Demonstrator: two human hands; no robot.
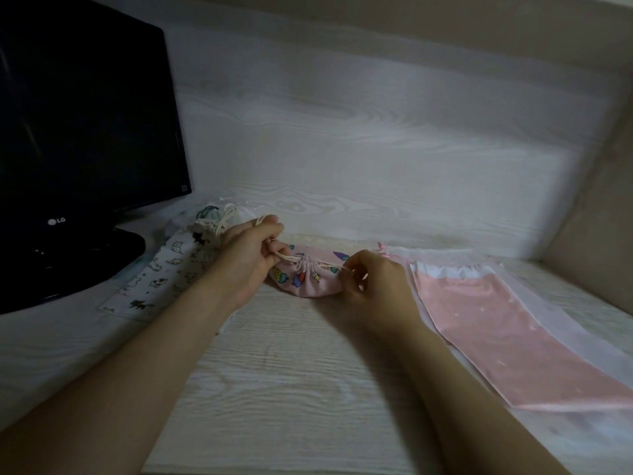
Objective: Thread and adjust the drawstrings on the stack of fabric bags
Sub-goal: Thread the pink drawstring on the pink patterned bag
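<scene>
Pinching a cream drawstring (pixel 291 258) in each of my hands, I hold the small pink printed bag (pixel 308 281) at mid-bench (pixel 291 371), its mouth gathered tight between them. My left hand (pixel 251 258) has its fingers curled closed on the cord at the bag's left end; my right hand (pixel 371 282) grips the cord at the right end. A cat-print white bag (pixel 161 275) lies left beside the LG monitor (pixel 85 114). Flat pink bags (pixel 496 330) lie stacked to the right.
</scene>
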